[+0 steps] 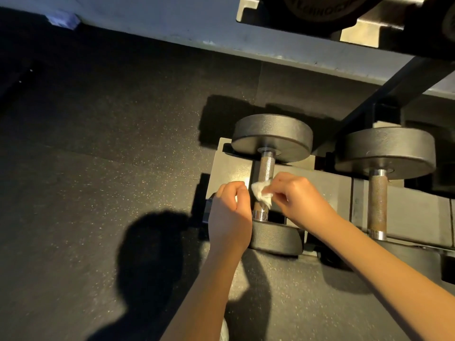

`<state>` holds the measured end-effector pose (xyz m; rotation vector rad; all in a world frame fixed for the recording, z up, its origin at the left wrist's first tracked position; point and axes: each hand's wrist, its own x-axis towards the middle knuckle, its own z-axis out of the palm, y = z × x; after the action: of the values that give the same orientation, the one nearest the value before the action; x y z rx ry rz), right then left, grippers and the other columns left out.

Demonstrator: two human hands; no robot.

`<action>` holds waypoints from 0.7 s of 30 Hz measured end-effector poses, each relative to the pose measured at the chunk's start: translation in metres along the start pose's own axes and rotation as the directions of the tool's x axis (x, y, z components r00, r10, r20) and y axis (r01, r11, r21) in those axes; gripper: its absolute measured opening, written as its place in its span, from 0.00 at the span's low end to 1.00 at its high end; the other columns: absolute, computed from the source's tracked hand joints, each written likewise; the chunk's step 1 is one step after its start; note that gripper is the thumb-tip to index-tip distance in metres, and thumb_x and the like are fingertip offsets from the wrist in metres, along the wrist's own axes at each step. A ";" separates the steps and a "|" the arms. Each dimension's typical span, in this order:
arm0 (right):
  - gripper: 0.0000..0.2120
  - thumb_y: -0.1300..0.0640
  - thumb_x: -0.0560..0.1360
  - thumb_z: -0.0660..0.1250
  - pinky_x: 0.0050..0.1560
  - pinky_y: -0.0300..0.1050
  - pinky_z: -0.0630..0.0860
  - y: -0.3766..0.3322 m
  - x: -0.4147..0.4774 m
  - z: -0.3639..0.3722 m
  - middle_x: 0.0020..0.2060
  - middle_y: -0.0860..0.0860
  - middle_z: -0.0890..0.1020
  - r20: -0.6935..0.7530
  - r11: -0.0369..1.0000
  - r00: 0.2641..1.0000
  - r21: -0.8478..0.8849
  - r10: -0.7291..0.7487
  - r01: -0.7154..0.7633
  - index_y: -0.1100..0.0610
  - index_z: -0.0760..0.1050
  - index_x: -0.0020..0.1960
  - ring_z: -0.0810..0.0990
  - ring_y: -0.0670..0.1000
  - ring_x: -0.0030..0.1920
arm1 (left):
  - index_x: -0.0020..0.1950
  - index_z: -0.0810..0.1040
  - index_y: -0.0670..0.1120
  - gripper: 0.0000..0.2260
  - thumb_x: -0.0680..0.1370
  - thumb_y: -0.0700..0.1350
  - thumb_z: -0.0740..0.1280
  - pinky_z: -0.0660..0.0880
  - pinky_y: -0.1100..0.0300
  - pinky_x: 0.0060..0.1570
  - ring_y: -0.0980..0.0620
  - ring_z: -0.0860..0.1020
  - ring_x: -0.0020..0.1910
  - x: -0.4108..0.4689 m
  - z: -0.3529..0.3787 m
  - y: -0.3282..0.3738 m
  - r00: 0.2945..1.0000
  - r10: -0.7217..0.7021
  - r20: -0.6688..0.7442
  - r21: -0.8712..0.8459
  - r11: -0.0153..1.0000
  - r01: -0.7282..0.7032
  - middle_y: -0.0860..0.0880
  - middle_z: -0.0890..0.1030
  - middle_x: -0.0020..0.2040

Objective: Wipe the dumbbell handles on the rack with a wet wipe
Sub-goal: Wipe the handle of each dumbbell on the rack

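Open floor [98, 143] lies left of the rack [327, 190]. Two heads box in the handle [266, 166]; the left hand [230, 215], right hand [300, 198] and wipe [262, 193] crowd its near half. A second dumbbell [378, 200] stands close on the right.

The wipe [262, 194] was thin, crumpled white tissue. The near dumbbell's handle [266, 168] was knurled grey metal with smooth, shiny collars [260, 214]; its heads [272, 135] were matt black and pebbled. The neighbouring handle [377, 200] was knurled and rust-brown. The rack [327, 190] looked like dull painted metal, the floor [123, 143] grainy, speckled rubber.
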<state>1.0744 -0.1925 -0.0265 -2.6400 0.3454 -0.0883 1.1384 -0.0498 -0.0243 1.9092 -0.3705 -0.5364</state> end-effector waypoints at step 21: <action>0.10 0.61 0.74 0.67 0.45 0.36 0.72 -0.013 0.010 0.009 0.40 0.51 0.81 -0.210 0.857 0.867 0.373 0.452 -0.356 0.63 0.81 0.36 0.76 0.44 0.43 | 0.42 0.70 0.59 0.11 0.83 0.48 0.55 0.66 0.70 0.43 0.65 0.70 0.40 -0.002 -0.001 0.005 0.999 -0.035 0.021 0.040 0.999 0.034 0.58 0.73 0.41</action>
<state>1.0879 -0.1798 -0.0286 -2.1720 0.9074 -0.3647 1.1367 -0.0498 -0.0193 1.9524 -0.3655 -0.5774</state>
